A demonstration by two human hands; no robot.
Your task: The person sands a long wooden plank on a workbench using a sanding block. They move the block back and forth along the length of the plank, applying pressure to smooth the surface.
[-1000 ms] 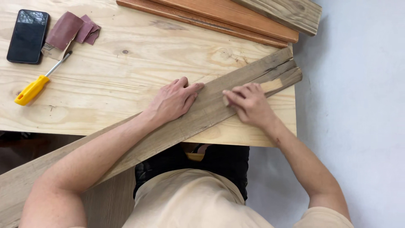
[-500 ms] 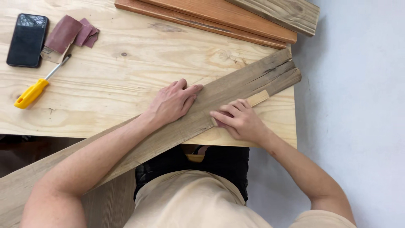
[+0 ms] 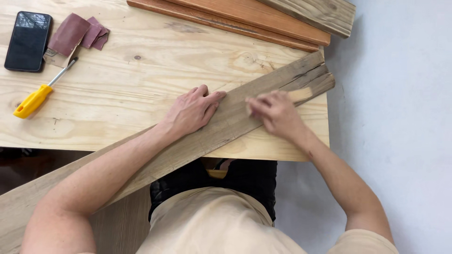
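- Left hand (image 3: pixel 194 112) lies flat, fingers together, on the weathered plank (image 3: pixel 263 96), which lies diagonally across the plywood table (image 3: pixel 141 80).
- Right hand (image 3: pixel 275 114) is blurry, pressing a mostly hidden sandpaper piece (image 3: pixel 301 94) on the plank.
- Further off: yellow screwdriver (image 3: pixel 33 99), phone (image 3: pixel 28 41).

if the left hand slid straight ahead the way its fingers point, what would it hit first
The left hand lies flat on the grey plank, fingers aimed up and right. Going straight on, it would probably cross the plank's far edge onto bare plywood table, then meet the reddish boards.
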